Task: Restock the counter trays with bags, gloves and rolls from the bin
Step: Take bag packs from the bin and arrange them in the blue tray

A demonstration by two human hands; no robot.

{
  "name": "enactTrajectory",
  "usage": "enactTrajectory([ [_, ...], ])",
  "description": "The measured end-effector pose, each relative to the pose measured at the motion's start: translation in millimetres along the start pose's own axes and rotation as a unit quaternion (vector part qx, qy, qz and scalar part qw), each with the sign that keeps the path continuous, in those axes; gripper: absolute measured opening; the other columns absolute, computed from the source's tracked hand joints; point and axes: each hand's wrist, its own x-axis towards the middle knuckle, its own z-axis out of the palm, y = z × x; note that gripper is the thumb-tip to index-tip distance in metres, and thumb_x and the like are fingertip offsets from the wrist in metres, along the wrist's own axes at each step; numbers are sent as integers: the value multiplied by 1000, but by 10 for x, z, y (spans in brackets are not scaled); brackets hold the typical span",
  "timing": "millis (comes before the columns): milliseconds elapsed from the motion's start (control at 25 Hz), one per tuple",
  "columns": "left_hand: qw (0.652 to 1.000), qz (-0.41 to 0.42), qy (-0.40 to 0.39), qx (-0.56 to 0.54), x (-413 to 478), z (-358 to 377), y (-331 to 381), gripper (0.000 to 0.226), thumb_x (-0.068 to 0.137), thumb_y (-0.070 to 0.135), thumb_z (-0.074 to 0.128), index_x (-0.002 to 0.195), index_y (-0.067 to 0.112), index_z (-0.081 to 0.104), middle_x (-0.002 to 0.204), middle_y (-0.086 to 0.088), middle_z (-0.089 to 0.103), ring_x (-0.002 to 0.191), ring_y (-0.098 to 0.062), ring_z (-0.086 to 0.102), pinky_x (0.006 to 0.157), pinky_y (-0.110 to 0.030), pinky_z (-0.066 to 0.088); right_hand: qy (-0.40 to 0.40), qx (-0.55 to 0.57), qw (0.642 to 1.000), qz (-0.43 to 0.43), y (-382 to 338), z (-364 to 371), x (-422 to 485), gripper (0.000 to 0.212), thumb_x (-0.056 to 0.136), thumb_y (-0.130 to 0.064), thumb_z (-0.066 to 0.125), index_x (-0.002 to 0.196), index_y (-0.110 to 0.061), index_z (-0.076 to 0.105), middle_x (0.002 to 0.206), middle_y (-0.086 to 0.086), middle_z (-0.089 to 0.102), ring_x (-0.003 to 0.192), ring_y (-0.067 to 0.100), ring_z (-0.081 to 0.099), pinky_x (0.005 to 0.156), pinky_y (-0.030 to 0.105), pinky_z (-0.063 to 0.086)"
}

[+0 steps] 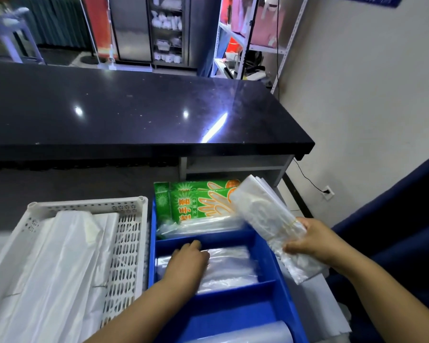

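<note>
A blue divided tray [268,253] lies in front of me. Its far compartment holds green glove packs [196,201] standing on edge over clear bags. My left hand [187,259] rests palm down on a flat stack of clear bags [230,268] in the middle compartment. Above the tray's right rim, my right hand [312,240] grips a banded bundle of clear bags [265,214], tilted up to the left. A clear roll [253,332] shows in the near compartment. To the left, a white perforated tray [126,243] holds white plastic bags [57,263].
A black glossy counter top [134,112] runs across behind the trays, with an open white shelf [235,167] under its right end. A wall socket with a cable [328,192] is at the right. Metal shelving and a cabinet stand beyond the counter.
</note>
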Motion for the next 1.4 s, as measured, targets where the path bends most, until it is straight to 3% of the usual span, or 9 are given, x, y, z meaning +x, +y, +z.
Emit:
enactTrajectory([
  [200,999,-41,-12,-9,22,-34,22,44,75,22,62,115,17,47,116,-6,58,109,-29,46,88,-38,35,-24,-13,998,-50,-112,-57,192,24,66,-1,77,79,-16,64,75,6,70,65,17,68,63,31,58],
  [480,989,-115,-22,-88,-179,-100,155,22,85,29,48,99,14,54,108,-9,58,104,-29,52,78,-36,40,-60,-137,975,-162,-419,65,441,22,67,-24,73,84,-31,62,83,-5,69,78,14,64,70,37,56],
  [560,991,-114,5,-71,-290,-95,195,17,90,29,42,96,16,51,104,-8,63,97,-31,57,72,-37,38,-52,-231,947,-216,-507,201,499,25,68,-29,68,92,-28,61,89,-3,69,84,20,63,72,37,55],
  [640,993,-99,44,-45,-437,-163,250,11,83,29,52,88,20,52,91,-3,67,85,-27,62,61,-34,36,-44,-333,900,-277,-554,383,549,27,71,-31,62,96,-25,55,95,1,69,88,27,62,67,33,49],
  [760,998,-49,33,7,-610,-227,294,36,33,35,81,58,23,58,49,6,60,42,-11,57,35,-23,35,-48,-408,837,-361,-542,646,554,22,74,-27,57,96,-25,52,96,5,69,88,33,62,61,31,35],
  [880,998,-29,61,11,-678,-161,300,38,26,34,83,52,22,59,43,7,58,37,-9,54,32,-23,35,-73,-427,805,-406,-499,866,575,20,73,-24,57,92,-23,53,92,8,70,85,35,63,60,32,33],
  [960,997,-19,70,14,-697,-127,325,36,29,33,83,53,22,60,45,8,59,38,-9,55,33,-23,37,-121,-431,805,-391,-485,964,617,18,72,-26,57,89,-24,52,93,8,69,86,35,61,60,31,32],
  [1120,997,-21,74,6,-695,-96,346,34,34,30,82,56,27,57,47,11,58,40,-6,53,35,-20,37,-243,-359,853,-291,-421,1007,751,14,68,-30,61,77,-28,50,92,-1,68,81,21,57,64,28,37],
  [1400,996,-27,77,31,-602,-170,308,35,30,28,82,54,26,55,48,10,55,44,-9,53,37,-22,29,-217,-383,842,-311,-429,1041,753,22,71,-33,61,91,-28,54,98,0,68,90,25,61,65,29,38],
])
